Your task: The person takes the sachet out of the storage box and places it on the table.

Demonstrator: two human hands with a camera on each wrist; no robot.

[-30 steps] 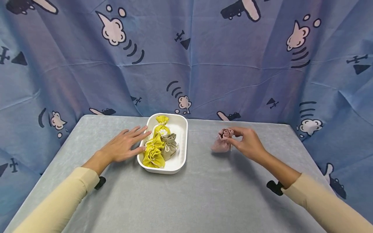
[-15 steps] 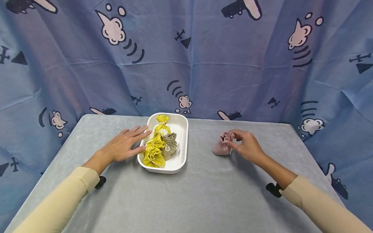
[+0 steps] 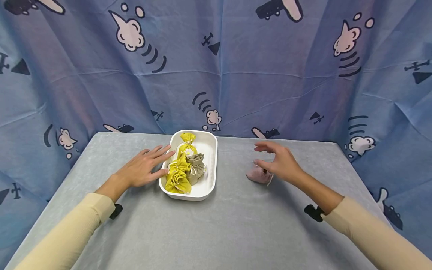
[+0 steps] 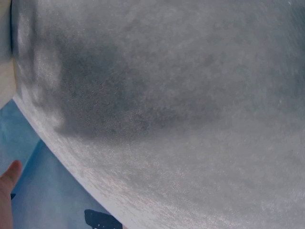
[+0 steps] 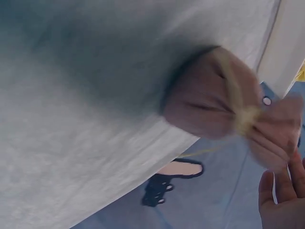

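In the head view my left hand (image 3: 145, 167) rests with straight, spread fingers at the left rim of a white tray (image 3: 210, 165). Yellow drawstring pouches (image 3: 179, 182) and a grey-beige drawstring pouch (image 3: 195, 170) lie inside it. To the right, a dusty-pink drawstring pouch (image 3: 259, 175) sits on the table, its top partly hidden by my right hand (image 3: 281, 161). That hand hovers over the pouch, thumb and fingers apart, holding nothing. The right wrist view shows the pink pouch blurred, with a pale tie round its neck and fingertips (image 5: 281, 186) beside its gathered top.
A grey cloth-covered table (image 3: 216, 232) carries everything. Behind it hangs a blue patterned curtain (image 3: 236, 75). Only one digit of the left hand shows in the left wrist view, beyond the table's edge.
The right hand has let go of the pink pouch's gathered top and lifted slightly, its thumb and fingers spreading. The pouch has come down lower onto the table. The left hand stays put.
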